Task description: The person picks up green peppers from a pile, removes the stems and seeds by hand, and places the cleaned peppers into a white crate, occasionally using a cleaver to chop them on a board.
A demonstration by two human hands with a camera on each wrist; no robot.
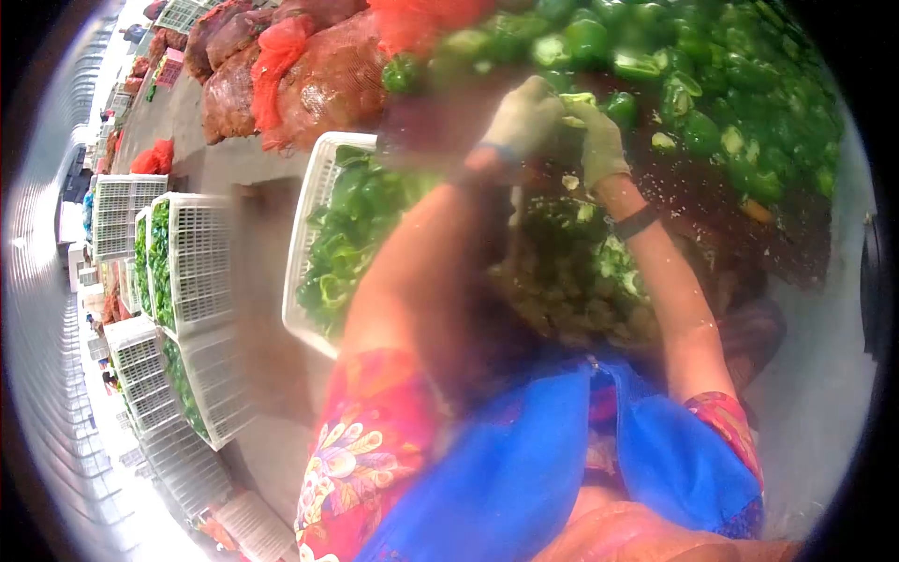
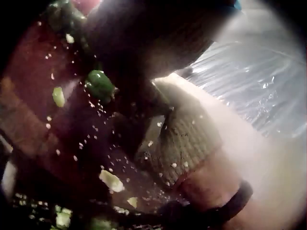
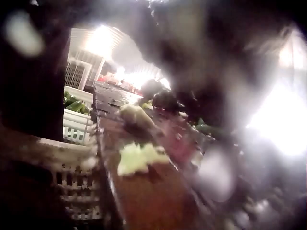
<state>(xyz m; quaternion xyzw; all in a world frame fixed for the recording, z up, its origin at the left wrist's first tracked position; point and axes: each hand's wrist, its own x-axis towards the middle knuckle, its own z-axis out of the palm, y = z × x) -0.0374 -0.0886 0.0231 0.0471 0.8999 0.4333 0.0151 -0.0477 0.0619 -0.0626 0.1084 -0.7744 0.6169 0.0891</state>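
Note:
In the head view, the gloved left hand point(image 1: 526, 114) has its fingers curled beside a light green pepper piece point(image 1: 578, 97); whether it grips that piece or something else is hidden. The gloved right hand point(image 1: 602, 145), with a dark band at its wrist, pinches the piece from the other side. Very close and dark, the left hand point(image 2: 144, 43) fills the top of the left wrist view, touching or nearly touching the right hand point(image 2: 184, 139). A small green pepper point(image 2: 100, 85) lies on the dark red surface point(image 2: 36, 72).
Cut green peppers point(image 1: 740, 122) are heaped at the upper right. A white crate point(image 1: 304, 234) of pepper pieces stands left of the arms, and more cut pieces point(image 1: 613, 267) lie below the hands. Stacked crates point(image 1: 201, 262) and red net sacks point(image 1: 328, 89) are farther left.

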